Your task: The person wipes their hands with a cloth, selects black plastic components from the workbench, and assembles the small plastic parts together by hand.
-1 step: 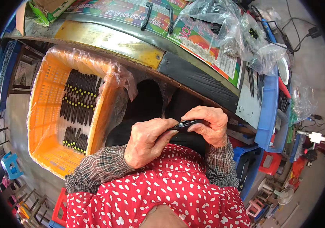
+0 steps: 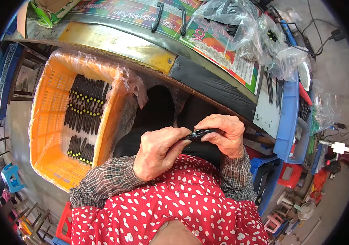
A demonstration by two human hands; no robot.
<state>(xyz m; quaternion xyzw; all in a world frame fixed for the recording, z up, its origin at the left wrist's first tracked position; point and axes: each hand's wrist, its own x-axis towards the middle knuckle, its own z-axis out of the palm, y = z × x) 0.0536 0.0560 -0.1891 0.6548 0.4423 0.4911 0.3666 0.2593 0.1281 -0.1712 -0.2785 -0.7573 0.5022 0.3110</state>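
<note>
My left hand [image 2: 160,153] and my right hand [image 2: 225,134] are held together over my lap. Between their fingertips is a small, slim black piece [image 2: 199,133] with a pale glint in its middle; its exact kind does not show. Thumb and fingers of each hand pinch one end of it, and the fingers cover both ends. Left of my hands stands an orange plastic crate [image 2: 46,126] lined with clear film. Inside lie several rows of slim black pieces [image 2: 85,100] with yellow-green round ends.
A worktop [image 2: 129,22] with a patterned sheet crosses ahead, bearing two black parts [image 2: 158,18] and a clear plastic bag [image 2: 244,28]. On the right are a blue bin [image 2: 287,118] and a red stool [image 2: 291,175]. The worktop's dark edge [image 2: 211,85] runs just beyond my hands.
</note>
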